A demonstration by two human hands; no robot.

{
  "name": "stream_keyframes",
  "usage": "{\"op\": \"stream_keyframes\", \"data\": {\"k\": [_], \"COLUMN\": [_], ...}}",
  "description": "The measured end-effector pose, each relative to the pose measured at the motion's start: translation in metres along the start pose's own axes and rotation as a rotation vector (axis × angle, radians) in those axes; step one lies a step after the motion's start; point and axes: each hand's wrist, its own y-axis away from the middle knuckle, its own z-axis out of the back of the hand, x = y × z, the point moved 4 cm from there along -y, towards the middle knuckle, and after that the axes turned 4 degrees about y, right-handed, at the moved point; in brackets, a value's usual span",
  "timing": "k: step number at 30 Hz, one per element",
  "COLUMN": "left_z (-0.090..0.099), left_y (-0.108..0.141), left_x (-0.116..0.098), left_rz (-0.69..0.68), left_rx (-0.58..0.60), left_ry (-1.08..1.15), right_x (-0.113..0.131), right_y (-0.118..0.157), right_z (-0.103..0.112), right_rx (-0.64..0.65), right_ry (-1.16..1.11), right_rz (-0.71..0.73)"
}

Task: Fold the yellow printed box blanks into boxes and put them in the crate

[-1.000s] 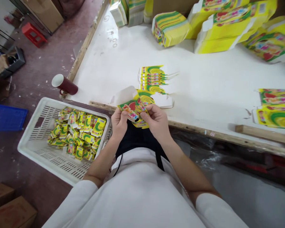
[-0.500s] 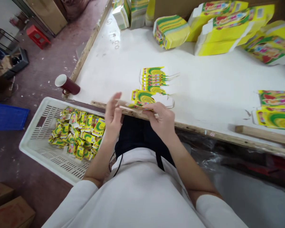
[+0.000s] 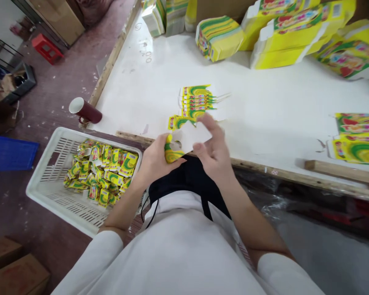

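Note:
A small yellow-green carton (image 3: 189,139) with white flaps is held over the table's front edge. My left hand (image 3: 156,161) grips its left side, fingers wrapped round it. The thumb and fingers of my right hand (image 3: 213,151) close on the white flap at its right. Just beyond lie overlapping flat cartons (image 3: 197,98) on the white table (image 3: 264,106), the nearest partly hidden by my right hand. At my left, a white basket (image 3: 37,180) holds many small yellow-green cartons (image 3: 94,190).
A dark red mug (image 3: 89,112) lies tilted at the table's left corner. Stacks of yellow cartons (image 3: 276,51) line the back. More flat cartons (image 3: 359,149) are at the right, near a wooden strip (image 3: 341,172). A red stool (image 3: 46,48) is on the floor.
My left hand has moved right and closed on the carton. The carton, edge-on before, now shows its white flaps and open side. My right hand has shifted slightly right.

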Motion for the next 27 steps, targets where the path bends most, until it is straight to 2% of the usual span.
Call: {"op": "stream_keyframes", "data": {"k": [3,6,9,12,14,16,19,21,27], "left_z": [-0.008,-0.014,-0.018,-0.019,-0.019,-0.021,-0.020,-0.019,-0.014], "left_y": [0.002,0.005,0.007,0.009,0.009,0.009,0.008,0.007,0.008], "left_x": [-0.003,-0.009,-0.014,-0.013,-0.010,-0.006,0.001,0.005,0.006], "left_rz": [-0.042,-0.132,-0.211,-0.224,-0.224,-0.214,-0.180,-0.173,-0.111], "left_rx": [0.010,0.036,0.072,0.055,0.047,0.050,0.013,-0.019,0.048], "left_ry": [-0.046,-0.050,-0.009,-0.003,-0.001,0.022,0.105,0.157,0.118], "right_x": [-0.013,-0.015,-0.016,-0.020,-0.019,-0.014,-0.001,0.003,-0.001], "right_y": [0.001,-0.004,-0.009,-0.009,-0.007,-0.005,-0.002,0.001,0.000], "right_z": [-0.017,-0.026,-0.028,-0.025,-0.024,-0.023,-0.026,-0.029,-0.016], "right_rx": [0.145,0.216,0.196,0.124,0.125,0.160,0.346,0.457,0.501], "right_ry": [-0.220,-0.273,-0.300,-0.294,-0.277,-0.262,-0.149,-0.030,0.138], "right_rz": [-0.156,-0.214,-0.256,-0.290,-0.261,-0.168,0.047,0.136,0.171]}}
